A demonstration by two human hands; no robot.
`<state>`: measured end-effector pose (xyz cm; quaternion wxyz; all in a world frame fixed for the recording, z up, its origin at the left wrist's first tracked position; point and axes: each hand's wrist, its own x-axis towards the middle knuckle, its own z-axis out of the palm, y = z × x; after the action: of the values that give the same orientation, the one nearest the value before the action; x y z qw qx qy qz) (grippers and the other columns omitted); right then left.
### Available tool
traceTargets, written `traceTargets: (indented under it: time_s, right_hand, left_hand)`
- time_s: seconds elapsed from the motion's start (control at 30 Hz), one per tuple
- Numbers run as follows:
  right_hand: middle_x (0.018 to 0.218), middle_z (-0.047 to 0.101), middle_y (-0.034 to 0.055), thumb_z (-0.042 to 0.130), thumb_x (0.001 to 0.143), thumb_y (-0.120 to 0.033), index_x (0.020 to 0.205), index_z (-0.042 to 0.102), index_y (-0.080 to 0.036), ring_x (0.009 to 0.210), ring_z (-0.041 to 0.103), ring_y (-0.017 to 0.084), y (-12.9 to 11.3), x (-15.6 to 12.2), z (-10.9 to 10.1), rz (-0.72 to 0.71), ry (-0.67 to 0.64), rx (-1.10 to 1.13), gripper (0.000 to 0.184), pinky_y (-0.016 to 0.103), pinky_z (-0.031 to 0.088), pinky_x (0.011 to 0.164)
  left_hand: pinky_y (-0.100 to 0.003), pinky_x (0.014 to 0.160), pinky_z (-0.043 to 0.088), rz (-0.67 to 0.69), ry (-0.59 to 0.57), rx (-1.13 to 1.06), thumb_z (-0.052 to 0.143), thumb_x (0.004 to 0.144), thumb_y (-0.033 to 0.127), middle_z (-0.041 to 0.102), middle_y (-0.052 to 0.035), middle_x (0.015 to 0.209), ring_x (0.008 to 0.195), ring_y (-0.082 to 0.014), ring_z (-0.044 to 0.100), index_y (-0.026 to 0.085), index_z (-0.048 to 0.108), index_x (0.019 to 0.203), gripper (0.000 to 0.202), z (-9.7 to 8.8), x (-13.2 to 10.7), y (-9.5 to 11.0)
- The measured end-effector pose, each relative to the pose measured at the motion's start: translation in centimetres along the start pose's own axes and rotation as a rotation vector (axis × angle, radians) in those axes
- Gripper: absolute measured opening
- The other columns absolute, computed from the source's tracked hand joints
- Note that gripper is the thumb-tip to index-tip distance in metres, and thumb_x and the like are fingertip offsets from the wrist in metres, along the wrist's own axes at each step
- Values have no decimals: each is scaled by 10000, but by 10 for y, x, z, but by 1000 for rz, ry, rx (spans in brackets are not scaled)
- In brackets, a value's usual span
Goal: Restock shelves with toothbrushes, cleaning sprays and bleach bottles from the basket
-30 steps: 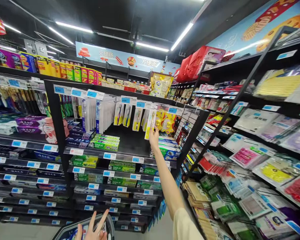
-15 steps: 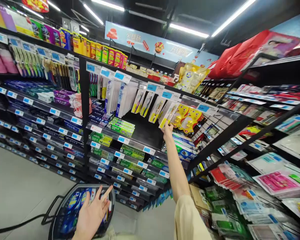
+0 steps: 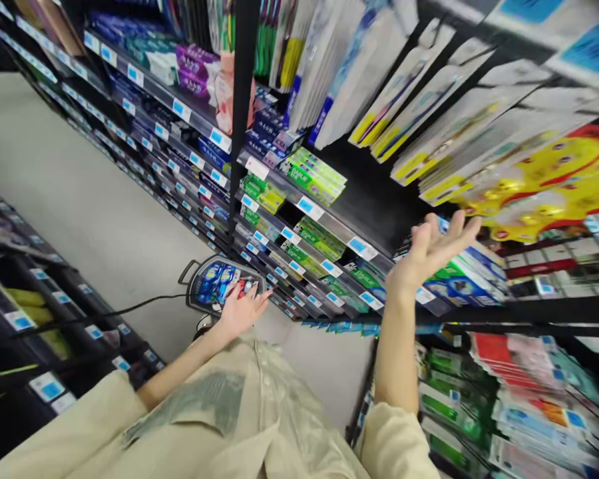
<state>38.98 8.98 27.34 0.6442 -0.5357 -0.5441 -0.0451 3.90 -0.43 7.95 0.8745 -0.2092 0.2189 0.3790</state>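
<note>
My right hand (image 3: 432,249) is raised with the fingers spread and holds nothing. It hovers just below hanging toothbrush packs, the yellow and red children's ones (image 3: 544,186) nearest to it. Boxed toothpaste (image 3: 462,283) lies on the shelf behind it. My left hand (image 3: 239,309) is stretched out low with the fingers apart, over a shopping basket (image 3: 219,283) on the floor that holds several blue packets. The view is tilted and blurred at the right.
Black shelves (image 3: 239,100) with green and purple toothpaste boxes and blue price tags run along the aisle. A rack of flat packets (image 3: 509,392) stands at the lower right. Another shelf unit (image 3: 34,306) is at the lower left. Grey floor (image 3: 84,206) lies between.
The camera has tipped sharply down and leftward. My right hand has come off the hanging toothbrush pack and dropped below it, fingers spread. My left hand stays open over the basket.
</note>
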Motion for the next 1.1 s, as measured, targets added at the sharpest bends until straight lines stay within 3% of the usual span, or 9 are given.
traceTargets:
  time_s: [0.1, 0.23, 0.3, 0.37, 0.43, 0.53, 0.7, 0.9, 1.1]
  right_hand:
    - [1731, 237, 198, 557, 1040, -478, 1703, 46, -355, 885, 741, 169, -31, -100, 21, 102, -134, -11, 846, 475, 618, 920]
    - [1709, 274, 280, 525, 1036, -527, 1694, -115, -311, 584, 635, 85, -7, -226, 54, 562, -393, -12, 943, 311, 599, 621]
    - [1565, 527, 250, 505, 1024, -573, 1705, 46, -231, 507, 600, 97, 21, -272, 67, 778, -606, -8, 889, 288, 555, 542]
    - [1218, 764, 185, 472, 1012, -610, 1528, 484, -129, 423, 543, 112, 46, -305, 78, 930, -880, 2, 706, 279, 502, 482]
    - [851, 792, 134, 455, 1003, -623, 1068, 721, -106, 391, 520, 129, 66, -329, 87, 1019, -1072, 2, 585, 270, 471, 458]
    - [664, 729, 100, 501, 992, -579, 773, 655, -154, 439, 596, 156, 82, -361, 98, 1111, -1169, -43, 502, 253, 498, 480]
    - [1016, 781, 91, 591, 946, -331, 1025, 695, -158, 608, 711, 135, 97, -421, 108, 1204, -1326, -163, 216, 208, 532, 531]
    - [1451, 615, 139, 539, 944, -255, 1510, 533, -226, 681, 729, 133, 123, -498, 115, 1262, -1461, -351, 567, 306, 634, 706]
    - [1575, 491, 124, 603, 927, -291, 1501, 605, -247, 1164, 711, 266, 169, -566, 129, 1232, -1556, -436, 576, 381, 593, 1017]
  left_hand:
    - [-390, 899, 634, 34, 32, -17, 361, 1091, 573, 538, -272, 1530, 869, -205, 772, 156, 576, 1325, 524, -11, 0, 7]
    - [-294, 791, 621, 83, 31, -62, 342, 1110, 514, 697, -207, 1334, 789, -154, 745, 132, 639, 1241, 501, -23, 3, 17]
    - [-203, 569, 521, 110, 27, -86, 343, 1124, 437, 761, -86, 855, 525, -95, 606, 151, 678, 935, 479, -27, 4, 22]
    - [-178, 420, 347, 124, 47, -95, 386, 1122, 359, 473, 20, 446, 338, -68, 347, 179, 505, 618, 548, -29, 5, 27]
    - [-177, 393, 258, 124, 85, -99, 432, 1107, 299, 233, 56, 364, 309, -61, 206, 195, 302, 523, 607, -31, 4, 31]
    - [-182, 402, 234, 132, 170, -121, 436, 1087, 220, 187, 63, 381, 323, -63, 204, 207, 233, 525, 597, -40, 1, 38]
    - [-196, 433, 305, 222, 383, -214, 416, 1043, 152, 209, 62, 412, 351, -72, 227, 212, 235, 530, 547, -82, 2, 47]
    - [-216, 562, 491, 367, 662, -359, 447, 969, 120, 379, 19, 490, 463, -97, 438, 207, 284, 518, 487, -159, 9, 42]
    - [-320, 634, 593, 238, 831, -429, 498, 893, 60, 728, -95, 877, 608, -145, 600, 171, 473, 570, 343, -214, 3, 29]
